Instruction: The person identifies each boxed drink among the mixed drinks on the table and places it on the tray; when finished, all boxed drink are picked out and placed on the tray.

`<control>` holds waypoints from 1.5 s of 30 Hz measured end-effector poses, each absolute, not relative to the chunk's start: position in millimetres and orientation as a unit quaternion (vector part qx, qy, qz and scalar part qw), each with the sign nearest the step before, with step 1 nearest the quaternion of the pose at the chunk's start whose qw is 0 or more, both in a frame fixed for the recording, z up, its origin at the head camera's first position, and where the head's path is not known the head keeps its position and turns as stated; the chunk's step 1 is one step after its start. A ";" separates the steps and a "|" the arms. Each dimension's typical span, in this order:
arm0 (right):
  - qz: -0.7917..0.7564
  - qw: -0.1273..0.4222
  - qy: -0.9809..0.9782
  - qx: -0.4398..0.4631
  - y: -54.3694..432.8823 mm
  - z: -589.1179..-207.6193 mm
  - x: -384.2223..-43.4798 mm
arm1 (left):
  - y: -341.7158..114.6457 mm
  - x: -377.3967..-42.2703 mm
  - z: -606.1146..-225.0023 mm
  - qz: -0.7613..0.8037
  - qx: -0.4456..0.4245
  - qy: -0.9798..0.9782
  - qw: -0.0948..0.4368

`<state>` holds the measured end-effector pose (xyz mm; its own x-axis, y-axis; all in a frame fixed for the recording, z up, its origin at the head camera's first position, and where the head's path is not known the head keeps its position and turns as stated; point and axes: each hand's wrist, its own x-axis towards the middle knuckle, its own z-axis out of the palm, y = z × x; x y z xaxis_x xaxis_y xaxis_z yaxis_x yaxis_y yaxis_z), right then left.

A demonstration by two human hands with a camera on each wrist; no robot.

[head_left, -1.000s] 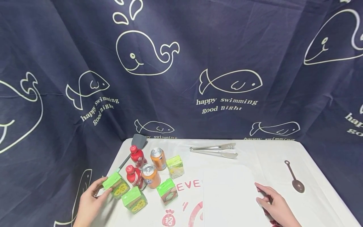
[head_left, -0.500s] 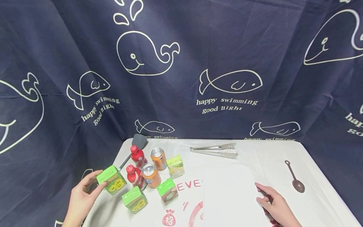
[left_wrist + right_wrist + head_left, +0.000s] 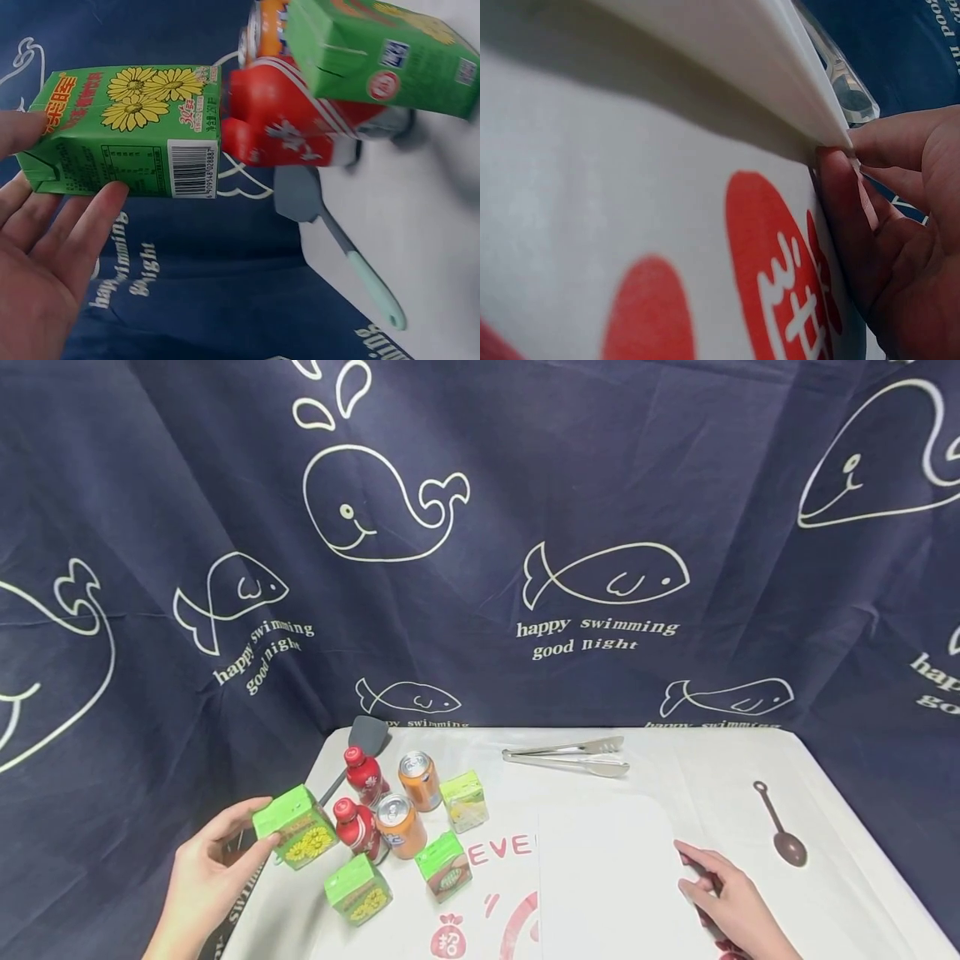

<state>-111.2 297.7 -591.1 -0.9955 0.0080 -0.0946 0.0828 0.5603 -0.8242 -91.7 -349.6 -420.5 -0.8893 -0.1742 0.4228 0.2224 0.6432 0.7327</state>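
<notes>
My left hand [image 3: 206, 877] grips a green drink carton [image 3: 296, 835] with yellow flowers, raised above the table's left edge. In the left wrist view the carton [image 3: 124, 131] sits between thumb and fingers, its barcode end facing away from the palm. A similar flowered carton [image 3: 358, 891] stands on the table to its right. At the right, my right hand [image 3: 727, 897] pinches the right edge of a flat white board [image 3: 611, 877]. From the right wrist view, the board's edge [image 3: 810, 82] lies between thumb and finger, above the cloth.
Near the left are two red bottles [image 3: 357, 828], two orange cans [image 3: 401, 827], a green-and-brown carton [image 3: 442, 867] and a yellow-green carton [image 3: 464, 802]. A spatula [image 3: 369, 735] lies behind them. Metal tongs [image 3: 566, 757] lie at the back, a brown spoon [image 3: 787, 847] at the right.
My left hand has lifted the flowered carton off the table and carried it left, away from the other carton. The right hand and white board have stayed put.
</notes>
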 end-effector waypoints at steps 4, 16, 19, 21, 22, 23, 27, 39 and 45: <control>-0.468 0.038 0.882 0.023 298.2 -591.7 -111.1 | -341.3 -91.4 -411.4 -0.426 -0.034 -0.872 0.239; -0.474 0.036 0.879 0.026 298.0 -592.7 -111.7 | -316.4 -96.5 -393.8 -0.439 -0.100 -0.868 0.210; -0.476 0.038 0.878 0.029 297.7 -592.3 -112.2 | -311.0 -101.5 -393.5 -0.449 -0.131 -0.859 0.210; -0.477 0.039 0.877 0.032 297.4 -591.9 -112.1 | -305.8 -106.0 -394.0 -0.455 -0.154 -0.851 0.210; -0.477 0.040 0.878 0.032 297.3 -591.9 -111.9 | -302.7 -108.2 -394.3 -0.460 -0.162 -0.848 0.208; -0.476 0.039 0.878 0.032 297.3 -592.1 -111.8 | -299.2 -110.7 -394.8 -0.467 -0.171 -0.843 0.205; -0.471 0.036 0.881 0.029 297.0 -592.6 -110.9 | -283.8 -120.3 -396.9 -0.490 -0.190 -0.832 0.179; -0.478 0.043 0.877 0.032 294.6 -589.5 -110.2 | -238.3 -149.2 -412.2 -0.527 -0.182 -0.824 0.101; -0.490 0.053 0.869 0.042 295.2 -590.4 -109.8 | -218.0 -158.7 -421.7 -0.547 -0.172 -0.815 0.079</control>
